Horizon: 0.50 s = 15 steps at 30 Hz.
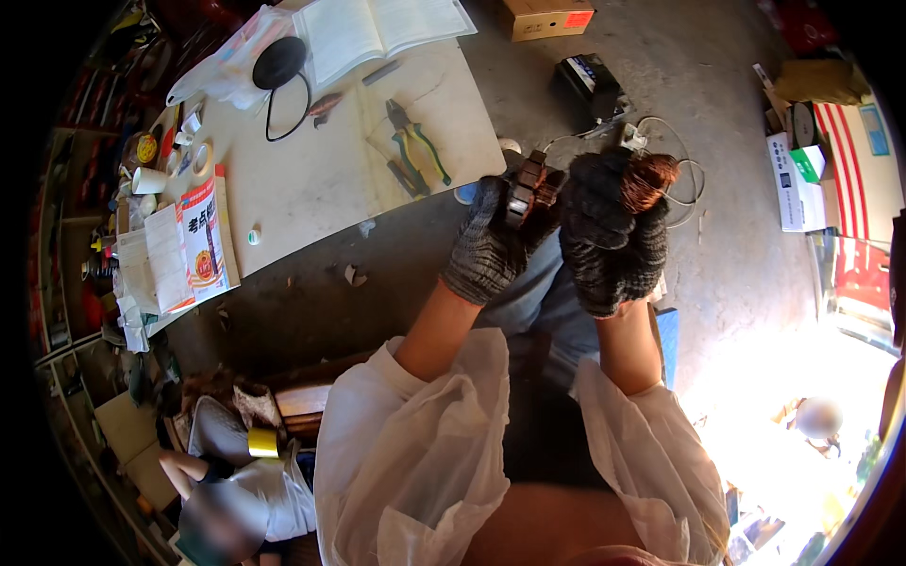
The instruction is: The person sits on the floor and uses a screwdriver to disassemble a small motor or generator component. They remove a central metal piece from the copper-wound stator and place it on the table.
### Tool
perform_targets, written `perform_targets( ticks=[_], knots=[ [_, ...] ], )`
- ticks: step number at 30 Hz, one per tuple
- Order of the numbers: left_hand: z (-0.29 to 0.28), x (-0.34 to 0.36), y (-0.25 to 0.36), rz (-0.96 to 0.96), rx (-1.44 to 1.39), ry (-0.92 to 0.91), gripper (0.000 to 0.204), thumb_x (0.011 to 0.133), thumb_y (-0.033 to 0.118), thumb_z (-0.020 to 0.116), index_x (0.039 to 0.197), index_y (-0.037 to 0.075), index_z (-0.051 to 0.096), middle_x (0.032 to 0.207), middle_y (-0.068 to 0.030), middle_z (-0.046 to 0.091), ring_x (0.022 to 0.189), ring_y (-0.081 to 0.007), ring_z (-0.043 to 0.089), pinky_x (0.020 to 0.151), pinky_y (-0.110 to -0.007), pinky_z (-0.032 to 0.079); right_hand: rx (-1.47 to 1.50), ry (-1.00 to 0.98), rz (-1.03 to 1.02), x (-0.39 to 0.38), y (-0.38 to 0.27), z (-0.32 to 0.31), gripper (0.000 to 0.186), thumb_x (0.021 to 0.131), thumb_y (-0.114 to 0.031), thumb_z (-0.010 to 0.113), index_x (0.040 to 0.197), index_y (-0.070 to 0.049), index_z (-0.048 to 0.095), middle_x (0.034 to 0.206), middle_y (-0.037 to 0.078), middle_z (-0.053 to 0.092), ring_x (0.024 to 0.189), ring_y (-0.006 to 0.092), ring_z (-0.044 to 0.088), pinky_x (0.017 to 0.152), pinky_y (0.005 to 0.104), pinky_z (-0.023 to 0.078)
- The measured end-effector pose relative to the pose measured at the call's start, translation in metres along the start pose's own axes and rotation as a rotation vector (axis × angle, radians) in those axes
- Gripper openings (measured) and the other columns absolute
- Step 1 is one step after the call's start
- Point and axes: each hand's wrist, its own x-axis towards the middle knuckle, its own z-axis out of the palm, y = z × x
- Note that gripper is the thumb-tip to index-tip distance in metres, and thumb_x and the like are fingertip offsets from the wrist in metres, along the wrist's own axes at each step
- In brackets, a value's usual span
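Observation:
Both my hands wear dark knitted gloves and are raised together in front of me. My left hand grips a small dark brown metal part with ribbed edges. My right hand is closed around a bundle of reddish copper wire that sticks out above the fist. The two things touch between my hands. White translucent sleeve covers sit on both forearms.
A white worktable to the upper left carries green-handled pliers, an open book, a black round pad with cord and a red-and-white booklet. A black box and white cable lie on the concrete floor. A person sits at lower left.

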Motion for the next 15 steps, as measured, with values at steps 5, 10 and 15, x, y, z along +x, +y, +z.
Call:
perform_targets(
  ticks=[5,10,15],
  knots=[
    [0.007,0.001,0.005,0.027,-0.058,-0.323,0.047,0.088,0.033,0.055,0.127,0.007,0.044,0.127,-0.0091,0.048,0.108,-0.0189,0.052,0.089,-0.036,0.047,-0.038,0.065,0.002,0.006,0.005,0.006,0.039,0.077,-0.015,0.07,0.107,-0.002,0.05,0.081,0.001,0.042,0.066,0.0085,0.045,0.053,0.0183,0.042],
    [0.001,-0.006,0.011,0.059,0.25,-0.073,0.049,0.085,0.023,0.062,0.127,0.008,0.044,0.119,-0.0079,0.054,0.093,-0.0144,0.057,0.074,-0.028,0.053,-0.154,0.055,-0.01,0.003,-0.003,0.005,0.037,0.078,-0.017,0.068,0.107,-0.002,0.051,0.081,0.003,0.044,0.065,0.0099,0.044,0.053,0.0195,0.043],
    [0.024,-0.01,0.006,0.134,0.578,0.007,0.047,0.081,0.01,0.064,0.124,0.006,0.048,0.113,-0.0053,0.057,0.089,-0.0106,0.058,0.07,-0.024,0.052,-0.227,0.148,-0.059,-0.001,-0.011,0.003,0.036,0.079,-0.019,0.065,0.107,-0.001,0.053,0.081,0.005,0.045,0.064,0.0114,0.045,0.051,0.0209,0.043]
  ],
)
